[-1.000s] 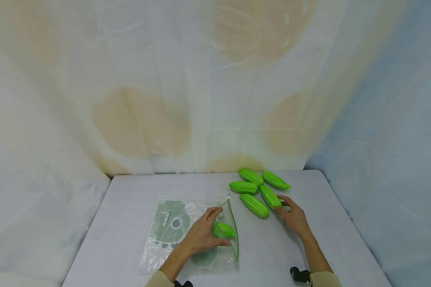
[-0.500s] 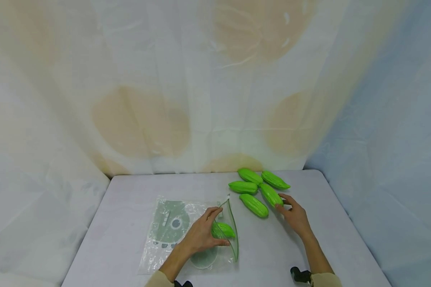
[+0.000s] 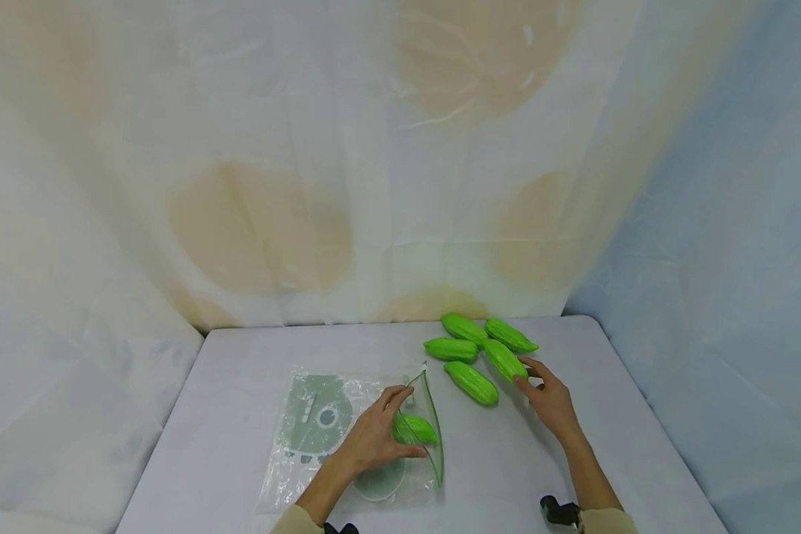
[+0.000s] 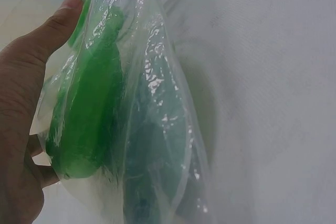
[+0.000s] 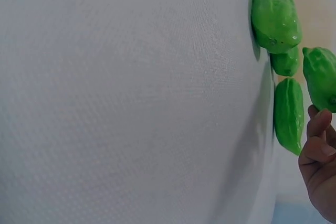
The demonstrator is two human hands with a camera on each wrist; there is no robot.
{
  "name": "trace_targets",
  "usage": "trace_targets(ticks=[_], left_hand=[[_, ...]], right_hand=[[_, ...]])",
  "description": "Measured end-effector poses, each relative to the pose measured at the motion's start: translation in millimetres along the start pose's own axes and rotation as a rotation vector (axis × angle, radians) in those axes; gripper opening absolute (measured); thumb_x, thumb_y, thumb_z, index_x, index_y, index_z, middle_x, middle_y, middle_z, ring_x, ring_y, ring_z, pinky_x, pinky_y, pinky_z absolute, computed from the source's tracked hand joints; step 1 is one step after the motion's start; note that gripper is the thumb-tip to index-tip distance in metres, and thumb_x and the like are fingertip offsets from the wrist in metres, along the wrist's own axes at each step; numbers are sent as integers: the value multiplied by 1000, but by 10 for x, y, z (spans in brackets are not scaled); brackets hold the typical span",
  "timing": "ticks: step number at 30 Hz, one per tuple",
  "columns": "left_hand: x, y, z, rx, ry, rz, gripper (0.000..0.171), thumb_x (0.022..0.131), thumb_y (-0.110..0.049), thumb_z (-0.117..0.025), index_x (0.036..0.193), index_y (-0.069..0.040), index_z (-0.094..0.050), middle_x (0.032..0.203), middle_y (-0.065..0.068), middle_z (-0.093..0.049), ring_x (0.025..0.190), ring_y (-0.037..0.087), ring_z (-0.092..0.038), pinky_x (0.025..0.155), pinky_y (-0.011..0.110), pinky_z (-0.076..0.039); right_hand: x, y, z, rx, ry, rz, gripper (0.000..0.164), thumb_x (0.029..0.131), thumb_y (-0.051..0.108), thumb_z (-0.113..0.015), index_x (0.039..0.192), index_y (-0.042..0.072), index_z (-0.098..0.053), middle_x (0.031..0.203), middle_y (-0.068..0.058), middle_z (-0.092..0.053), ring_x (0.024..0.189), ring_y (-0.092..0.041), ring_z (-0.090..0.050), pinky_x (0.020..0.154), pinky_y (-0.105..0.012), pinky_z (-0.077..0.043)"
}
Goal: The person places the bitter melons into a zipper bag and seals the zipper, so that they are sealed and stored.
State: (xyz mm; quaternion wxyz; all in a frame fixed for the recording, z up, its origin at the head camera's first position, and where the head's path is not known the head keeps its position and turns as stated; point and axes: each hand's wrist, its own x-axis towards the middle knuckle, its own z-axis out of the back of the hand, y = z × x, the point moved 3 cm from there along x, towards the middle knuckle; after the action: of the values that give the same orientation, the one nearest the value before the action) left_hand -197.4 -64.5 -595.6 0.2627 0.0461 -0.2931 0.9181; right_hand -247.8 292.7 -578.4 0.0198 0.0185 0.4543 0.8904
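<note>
My left hand [image 3: 370, 437] holds the mouth of a clear zip bag [image 3: 277, 482] apart, thumb and fingers spread at its edge. Inside the bag, near the mouth, lies a bright green bitter gourd [image 3: 417, 429]; in the left wrist view this gourd [image 4: 89, 103] shows through the plastic beside the thumb. My right hand [image 3: 552, 404] grips another bitter gourd [image 3: 505, 361] by its near end, between thumb and fingers. The right wrist view shows this gripped gourd [image 5: 321, 77] raised off the table, partly cut by the frame edge.
Several more bitter gourds lie around the gripped one: a near one [image 3: 472, 383], a left one [image 3: 451, 349], and two at the back edge, one left [image 3: 463, 328] and one right [image 3: 511, 335]. The white table [image 3: 500, 482] meets hanging curtains [image 3: 400, 274] behind.
The gripped bitter gourd and my right hand have shifted slightly up and away in the head view. My left hand and the bag stay still.
</note>
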Motion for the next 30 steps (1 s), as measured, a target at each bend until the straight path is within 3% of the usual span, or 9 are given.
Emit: trace_targets(ticks=[17,30], left_hand=[[5,-18,18,-1,15,18,114,68,-83,-68,156,-18,-36,153,-3,-37,127,25,-56,97,42,-53],[-4,-24,23,-2,16,29,112,67,-83,-68,157,-26,-31,154,-3,-37,128,25,-55,97,43,-52]], right_hand=[[-37,84,18,19,-18,16,55,97,48,-63,145,22,-54,131,-17,-59,82,-35,-63,62,-32,-51],[-80,119,17,36,-8,18,51,98,46,-63,143,24,-55,131,-16,-59,82,-35,-62,64,-31,-51]])
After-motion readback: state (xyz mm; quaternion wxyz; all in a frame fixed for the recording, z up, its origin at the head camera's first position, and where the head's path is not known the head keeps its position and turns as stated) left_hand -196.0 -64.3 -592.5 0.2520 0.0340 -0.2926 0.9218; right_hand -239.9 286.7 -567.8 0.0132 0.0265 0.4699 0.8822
